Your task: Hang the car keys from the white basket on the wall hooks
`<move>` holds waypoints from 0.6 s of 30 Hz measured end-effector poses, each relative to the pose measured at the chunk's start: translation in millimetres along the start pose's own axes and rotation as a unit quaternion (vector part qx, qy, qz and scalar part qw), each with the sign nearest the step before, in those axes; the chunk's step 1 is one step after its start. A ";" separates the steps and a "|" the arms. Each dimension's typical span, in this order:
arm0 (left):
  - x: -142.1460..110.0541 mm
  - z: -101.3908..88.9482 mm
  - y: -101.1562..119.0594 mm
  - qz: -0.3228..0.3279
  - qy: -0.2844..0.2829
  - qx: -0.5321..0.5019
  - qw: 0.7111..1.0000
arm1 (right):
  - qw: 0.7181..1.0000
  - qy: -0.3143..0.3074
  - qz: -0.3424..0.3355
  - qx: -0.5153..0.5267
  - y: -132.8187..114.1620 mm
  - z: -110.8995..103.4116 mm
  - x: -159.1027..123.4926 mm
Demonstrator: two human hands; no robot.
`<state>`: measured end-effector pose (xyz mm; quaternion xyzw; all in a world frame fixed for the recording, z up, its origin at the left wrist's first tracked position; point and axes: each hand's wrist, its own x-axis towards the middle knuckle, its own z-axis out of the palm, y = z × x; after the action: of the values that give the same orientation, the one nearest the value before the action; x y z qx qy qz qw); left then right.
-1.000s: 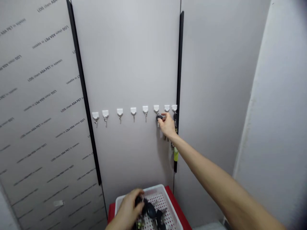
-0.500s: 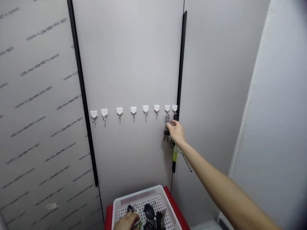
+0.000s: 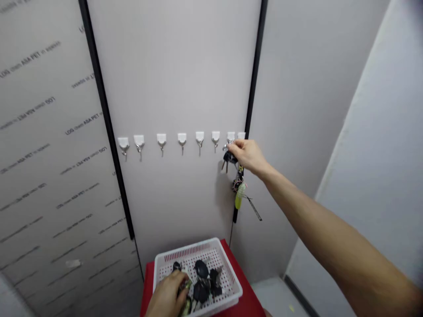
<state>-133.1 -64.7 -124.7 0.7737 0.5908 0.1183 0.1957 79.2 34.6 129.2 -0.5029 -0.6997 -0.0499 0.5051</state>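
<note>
My right hand [image 3: 248, 155] reaches up to the wall and pinches a bunch of keys [image 3: 227, 159] at the second hook from the right [image 3: 230, 137]. Another bunch with a yellow-green tag [image 3: 239, 193] hangs just below my hand from the rightmost hook [image 3: 241, 135]. My left hand [image 3: 168, 296] is down in the white perforated basket [image 3: 228, 274], fingers curled round keys there. Several dark key fobs [image 3: 202, 281] lie in the basket.
A row of white adhesive hooks [image 3: 161, 139] runs across the grey wall panel, the left ones bare. The basket sits on a red surface [image 3: 246, 304]. Black vertical strips [image 3: 102, 110] divide the panels. A white wall closes in on the right.
My right hand moved from the third hook from the right to the second and now lifts the key bunch there. My left hand sank lower into the basket. The view shifted down.
</note>
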 end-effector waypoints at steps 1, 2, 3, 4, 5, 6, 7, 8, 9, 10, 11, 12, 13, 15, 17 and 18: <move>-1.1 -0.4 -0.6 0.012 0.003 -0.007 1.000 | 0.999 -0.049 -0.004 0.001 1.6 9.0 -15.9; -1.9 -0.3 -1.6 0.024 0.008 -0.013 1.000 | 0.995 -0.096 -0.004 0.005 5.1 20.7 -35.6; -2.2 0.0 -3.0 0.032 0.012 -0.017 0.999 | 0.990 -0.139 -0.002 0.011 10.0 34.4 -58.5; -2.3 0.5 -4.5 0.036 0.015 -0.017 0.999 | 0.983 -0.184 -0.001 0.021 15.8 49.3 -83.5; -2.1 1.1 -5.9 0.039 0.016 -0.016 0.999 | 0.974 -0.223 0.003 0.040 22.0 64.5 -109.6; -1.7 1.5 -7.4 0.040 0.016 -0.015 0.999 | 0.964 -0.259 0.010 0.050 27.9 79.2 -135.5; -1.2 2.0 -8.7 0.041 0.017 -0.015 0.999 | 0.954 -0.296 0.015 0.054 33.1 92.8 -159.6; -0.5 2.5 -10.0 0.041 0.018 -0.019 0.999 | 0.947 -0.317 0.017 0.052 37.3 104.6 -180.7; 0.3 3.1 -11.3 0.038 0.022 -0.025 0.999 | 0.942 -0.332 0.012 0.047 40.3 114.1 -197.5; 1.2 3.7 -12.5 0.035 0.027 -0.034 0.998 | 0.940 -0.339 0.005 0.039 42.1 120.5 -209.1; 2.2 4.5 -13.7 0.030 0.032 -0.045 0.998 | 0.939 -0.341 -0.007 0.034 42.7 123.4 -214.6; 3.4 5.3 -14.8 0.026 0.036 -0.056 0.997 | 0.942 -0.334 -0.020 0.031 42.5 122.4 -213.8; 4.5 6.1 -15.5 0.023 0.037 -0.066 0.997 | 0.948 -0.316 -0.033 0.033 41.5 117.3 -206.9; 6.5 7.1 -15.5 0.021 0.035 -0.074 0.996 | 0.971 -0.227 -0.052 0.044 39.6 96.2 -177.0; 7.7 7.1 -13.7 0.019 0.031 -0.068 0.997 | 0.996 -0.066 -0.047 0.049 40.7 67.1 -134.1; 8.1 6.7 -12.3 0.017 0.028 -0.060 0.998 | 0.998 0.035 -0.032 0.038 43.3 52.8 -111.6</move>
<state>-138.8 -55.3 -136.6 0.7670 0.5745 0.1788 0.2229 75.5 13.3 0.1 -0.4585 -0.6987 -0.0572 0.5462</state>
